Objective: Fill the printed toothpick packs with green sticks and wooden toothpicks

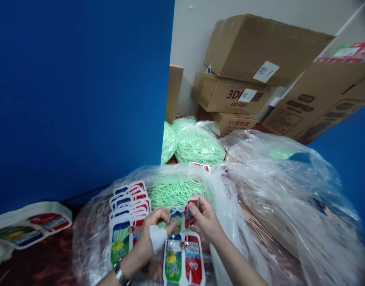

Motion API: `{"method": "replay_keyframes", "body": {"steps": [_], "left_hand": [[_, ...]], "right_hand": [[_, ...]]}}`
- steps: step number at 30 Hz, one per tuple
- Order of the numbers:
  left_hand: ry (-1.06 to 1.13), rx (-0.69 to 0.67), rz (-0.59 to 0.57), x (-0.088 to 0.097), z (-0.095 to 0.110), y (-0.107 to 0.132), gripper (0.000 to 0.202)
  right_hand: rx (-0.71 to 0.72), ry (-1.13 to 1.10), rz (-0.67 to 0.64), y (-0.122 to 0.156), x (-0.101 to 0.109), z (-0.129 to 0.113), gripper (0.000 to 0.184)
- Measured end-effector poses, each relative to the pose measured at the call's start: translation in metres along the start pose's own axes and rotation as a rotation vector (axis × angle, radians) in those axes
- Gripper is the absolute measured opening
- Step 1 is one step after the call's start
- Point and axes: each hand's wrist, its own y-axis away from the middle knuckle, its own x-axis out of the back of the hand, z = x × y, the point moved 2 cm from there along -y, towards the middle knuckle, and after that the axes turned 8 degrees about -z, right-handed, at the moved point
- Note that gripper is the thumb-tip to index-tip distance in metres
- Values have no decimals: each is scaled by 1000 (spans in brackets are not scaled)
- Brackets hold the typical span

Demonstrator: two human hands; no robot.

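Observation:
Both hands pinch a small flat packet (pixel 179 217) shaped like two bottles side by side, one half green and blue, the other red. My left hand (pixel 152 230) grips its left side, fingers curled; a white wrap covers the base of the thumb. On the right edge, my right hand (pixel 205 219) closes thumb and fingers near the top. Just below lies another packet (pixel 184 258) printed Sprite and Cola. Left of my left hand, several like packets (pixel 130 206) overlap in a row. Thin green sticks (pixel 176 192) lie heaped behind the hands, on clear plastic.
Clear bags of green sticks (pixel 198 147) stand further back. At right, a large plastic bag (pixel 277 186) spreads over pale sticks. Cardboard boxes (pixel 268 47) are stacked by the wall. A blue panel (pixel 81 91) rises at left, with larger printed sheets (pixel 33 222) below it.

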Motion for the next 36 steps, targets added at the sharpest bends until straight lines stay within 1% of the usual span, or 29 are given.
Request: {"method": "replay_keyframes", "body": {"steps": [1,2,3,4,6,8,9,11,12,15,16,18,19,20,21,22,23,24,25,27,28,29,30,32,33,34,36], "left_hand": [[71,17,-29,0,-1,0,19],[133,35,-66,-1,-2,0,25],[173,54,-92,-1,-2,1,29],[185,74,-98,-1,-1,1,29],[135,99,-44,1,2,3,18],[83,94,9,2,7,4,18],[81,84,14,3,10,5,21],[94,66,3,4,12,7,35],[91,70,-4,4,12,9,36],[22,95,8,9,9,17,19],[-6,99,7,11,8,21,20],[-47,112,-13,18,7,34,29],[-62,126,-31,22,5,42,32],[-73,149,-46,28,2,51,27],[-84,173,-71,35,-2,60,22],[-105,198,-79,43,-7,69,21],[-149,221,-57,54,-14,77,23],[-240,235,-23,65,-21,84,25],[-385,217,66,78,-28,90,24],[-734,64,196,99,-39,97,25],[-864,25,254,108,-45,99,29],[-967,-3,308,115,-51,101,36],[-1047,-10,339,119,-56,101,44],[-1149,1,357,124,-62,101,56],[-1183,5,351,123,-64,99,60],[-1209,-5,349,122,-63,98,62],[-1244,-61,382,115,-56,93,62]], "right_hand": [[7,14,8,0,1,-1,32],[14,26,15,1,1,-1,31],[20,34,16,2,1,-1,31],[22,39,6,3,0,-2,30],[23,52,-29,5,-3,-1,28],[27,66,-60,7,-7,-1,25],[36,72,-60,8,-8,-1,24],[55,74,-44,9,-9,-1,23],[62,72,-36,10,-10,-1,22],[53,63,-49,15,-17,-2,24],[36,58,-57,18,-21,-2,24],[-12,47,-81,26,-32,-3,24],[-35,44,-106,31,-39,-4,24],[-49,50,-149,35,-45,-4,23],[-51,73,-209,38,-50,-5,22],[-46,113,-277,40,-53,-6,21],[-35,174,-342,42,-53,-5,23],[-22,257,-384,42,-51,-4,26],[-12,365,-408,40,-45,-2,30],[-19,632,-411,37,-26,7,33],[-38,778,-418,35,-16,13,33],[-73,905,-435,34,-6,20,36],[-115,1010,-456,35,3,27,42],[-196,1142,-496,37,15,41,54],[-222,1173,-506,39,19,45,57],[-240,1182,-510,40,20,49,56],[-261,1150,-497,41,21,51,47]]}}
